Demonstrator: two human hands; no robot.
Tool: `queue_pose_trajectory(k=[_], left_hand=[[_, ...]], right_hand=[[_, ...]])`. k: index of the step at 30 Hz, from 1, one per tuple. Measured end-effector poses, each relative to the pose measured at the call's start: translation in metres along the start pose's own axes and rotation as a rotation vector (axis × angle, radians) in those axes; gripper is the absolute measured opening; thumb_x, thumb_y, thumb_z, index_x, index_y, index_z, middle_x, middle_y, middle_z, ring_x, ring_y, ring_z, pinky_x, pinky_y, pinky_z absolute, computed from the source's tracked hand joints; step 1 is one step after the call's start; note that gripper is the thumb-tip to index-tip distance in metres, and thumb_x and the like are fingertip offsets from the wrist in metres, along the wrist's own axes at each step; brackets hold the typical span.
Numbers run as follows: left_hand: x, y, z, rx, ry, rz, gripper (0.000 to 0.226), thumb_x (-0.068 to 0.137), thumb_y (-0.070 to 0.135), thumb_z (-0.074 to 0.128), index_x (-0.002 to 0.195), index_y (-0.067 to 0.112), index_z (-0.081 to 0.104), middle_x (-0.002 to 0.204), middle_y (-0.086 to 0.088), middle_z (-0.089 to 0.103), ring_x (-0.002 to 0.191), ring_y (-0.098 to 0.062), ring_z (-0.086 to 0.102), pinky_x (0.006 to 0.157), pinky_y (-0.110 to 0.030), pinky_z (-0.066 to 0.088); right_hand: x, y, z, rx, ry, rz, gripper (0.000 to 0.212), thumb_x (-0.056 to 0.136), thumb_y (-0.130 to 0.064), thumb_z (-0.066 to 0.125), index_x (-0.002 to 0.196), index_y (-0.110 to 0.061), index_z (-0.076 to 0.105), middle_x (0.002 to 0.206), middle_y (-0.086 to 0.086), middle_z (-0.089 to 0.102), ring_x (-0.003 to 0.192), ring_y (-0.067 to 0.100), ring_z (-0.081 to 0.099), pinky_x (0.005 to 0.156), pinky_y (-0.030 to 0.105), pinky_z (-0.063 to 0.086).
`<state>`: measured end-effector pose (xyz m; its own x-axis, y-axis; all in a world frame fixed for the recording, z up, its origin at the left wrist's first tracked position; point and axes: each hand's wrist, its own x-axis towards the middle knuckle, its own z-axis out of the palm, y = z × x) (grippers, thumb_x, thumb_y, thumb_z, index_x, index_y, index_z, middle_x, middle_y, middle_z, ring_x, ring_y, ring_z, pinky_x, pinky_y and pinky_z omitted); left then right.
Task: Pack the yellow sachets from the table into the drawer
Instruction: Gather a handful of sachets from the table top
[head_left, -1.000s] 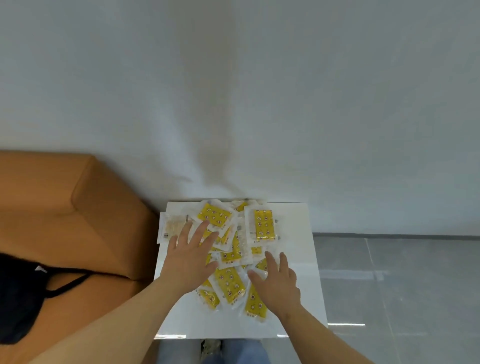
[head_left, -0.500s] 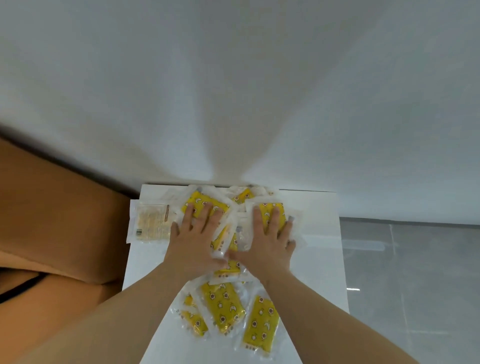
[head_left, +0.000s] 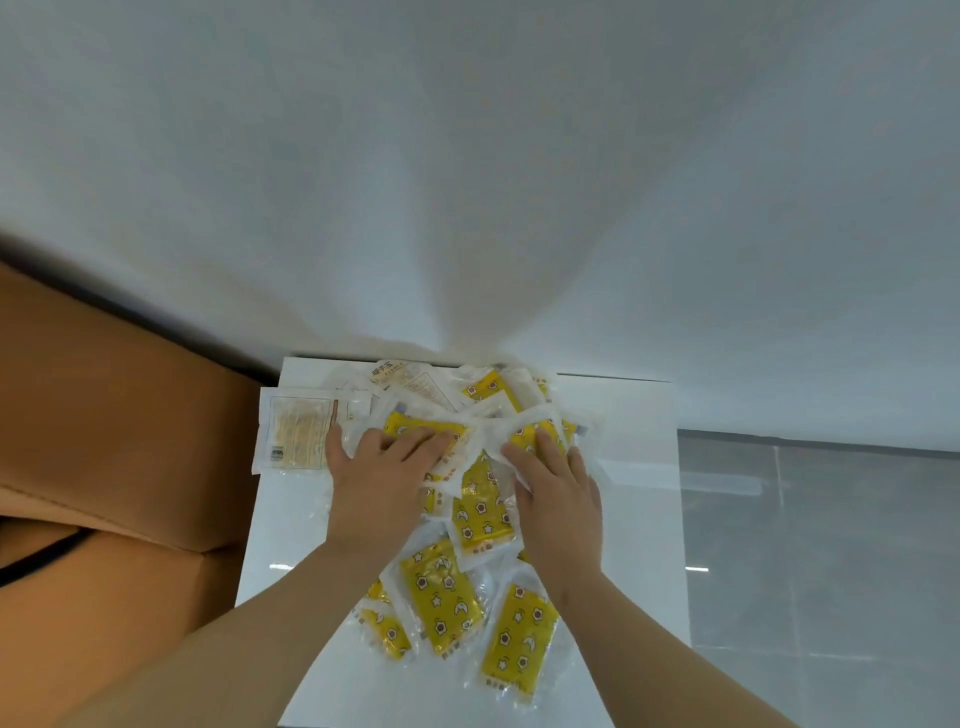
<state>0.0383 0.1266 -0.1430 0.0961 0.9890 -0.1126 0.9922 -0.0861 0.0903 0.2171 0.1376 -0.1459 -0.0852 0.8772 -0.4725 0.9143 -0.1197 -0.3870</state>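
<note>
Two bare hands, palms down, side by side.
Left hand (head_left: 382, 470) is lying flat on the sachets (head_left: 441, 592), its fingers close together, nearly straight and slanting right, its thumb spreading out to the left. Right hand (head_left: 558, 486) is resting on the same pile, its fingers bending and angling toward the left hand; whether they are gripping is unclear. The two sets of fingertips are sitting near each other, apart. The bare left forearm (head_left: 260, 623) and right forearm (head_left: 649, 649) are slanting up from the lower corners, converging.
</note>
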Motion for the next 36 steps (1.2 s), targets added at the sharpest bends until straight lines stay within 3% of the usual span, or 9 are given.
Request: queue_pose_trajectory(k=[4,8,9,11,13,18,23,27,36], left_hand=[[-0.012,-0.009,-0.005,-0.035,0.152,-0.104,0.074,0.049,0.004,0.085,0.112,0.030,0.054,0.095,0.001,0.069,0.082,-0.026,0.059,0.088,-0.065,0.037],[-0.041,-0.018,0.006,0.009,-0.012,-0.023,0.081,0.039,0.020,0.088,0.111,0.025,0.052,0.100,-0.005,0.060,0.104,-0.028,0.046,0.089,-0.067,0.037],[-0.050,-0.020,0.012,-0.012,-0.130,0.010,0.084,0.041,0.034,0.086,0.116,0.024,0.049,0.107,-0.006,0.056,0.111,-0.029,0.042,0.087,-0.065,0.042],[-0.062,-0.025,0.021,-0.080,-0.275,0.012,0.079,0.060,0.064,0.062,0.127,0.025,0.046,0.118,-0.004,0.049,0.118,-0.028,0.037,0.083,-0.053,0.050],[-0.058,-0.031,0.020,-0.250,-0.265,-0.078,0.067,0.074,0.064,0.037,0.130,0.028,0.047,0.121,-0.002,0.050,0.118,-0.022,0.033,0.085,-0.047,0.051],[-0.039,-0.039,0.010,-0.316,-0.327,-0.201,0.045,0.087,0.046,0.053,0.131,0.046,0.042,0.128,0.005,0.038,0.122,-0.023,0.034,0.097,-0.040,0.039],[-0.036,-0.033,0.020,-0.010,-0.292,-0.085,0.093,0.060,0.046,0.081,0.137,0.037,0.030,0.144,-0.006,0.036,0.132,-0.039,0.038,0.090,-0.063,0.040],[-0.030,-0.027,0.018,-0.005,-0.275,-0.181,0.099,0.075,0.054,0.066,0.141,0.041,-0.007,0.151,0.000,0.023,0.136,-0.026,0.029,0.100,-0.050,0.033],[-0.040,-0.008,0.018,-0.057,-0.279,-0.329,0.066,0.070,0.055,0.071,0.121,0.021,0.049,0.108,0.000,0.057,0.099,-0.024,0.056,0.082,-0.040,0.041]], right_hand=[[-0.012,-0.011,-0.006,0.225,0.183,0.034,0.043,0.098,-0.043,0.026,0.135,-0.036,0.047,0.148,-0.007,0.038,0.140,0.022,0.029,0.115,0.040,0.025],[-0.026,-0.019,0.001,0.072,-0.121,-0.063,0.107,0.062,-0.079,-0.027,0.139,-0.043,0.037,0.155,-0.017,0.014,0.146,0.014,0.002,0.116,0.037,0.004],[-0.029,-0.020,0.006,0.036,-0.129,-0.110,0.098,0.070,-0.078,-0.019,0.130,-0.041,0.049,0.152,-0.016,0.024,0.146,0.017,0.010,0.115,0.038,0.008],[-0.030,-0.025,0.010,-0.033,-0.014,-0.139,0.036,0.088,-0.054,0.044,0.106,-0.033,0.067,0.129,-0.011,0.057,0.127,0.024,0.049,0.101,0.038,0.034],[-0.024,-0.029,0.010,-0.050,0.081,-0.045,0.037,0.072,-0.021,0.074,0.108,-0.025,0.064,0.116,-0.004,0.060,0.111,0.024,0.057,0.087,0.036,0.046],[-0.010,-0.034,0.010,0.232,-0.012,0.316,0.082,0.083,-0.034,0.066,0.146,-0.024,0.015,0.139,0.006,0.025,0.123,0.028,0.033,0.093,0.031,0.038],[-0.019,-0.033,0.015,0.168,-0.108,0.347,0.096,0.077,-0.042,0.070,0.147,-0.025,0.007,0.134,0.007,0.029,0.119,0.027,0.039,0.093,0.038,0.043],[-0.019,-0.037,0.016,0.005,-0.091,0.328,0.094,0.077,-0.050,0.068,0.145,-0.025,0.008,0.139,0.005,0.022,0.124,0.029,0.032,0.094,0.039,0.042],[-0.024,-0.039,0.023,0.031,-0.036,0.241,0.084,0.085,-0.037,0.064,0.146,-0.020,0.008,0.133,0.002,0.043,0.118,0.023,0.051,0.078,0.032,0.046]])
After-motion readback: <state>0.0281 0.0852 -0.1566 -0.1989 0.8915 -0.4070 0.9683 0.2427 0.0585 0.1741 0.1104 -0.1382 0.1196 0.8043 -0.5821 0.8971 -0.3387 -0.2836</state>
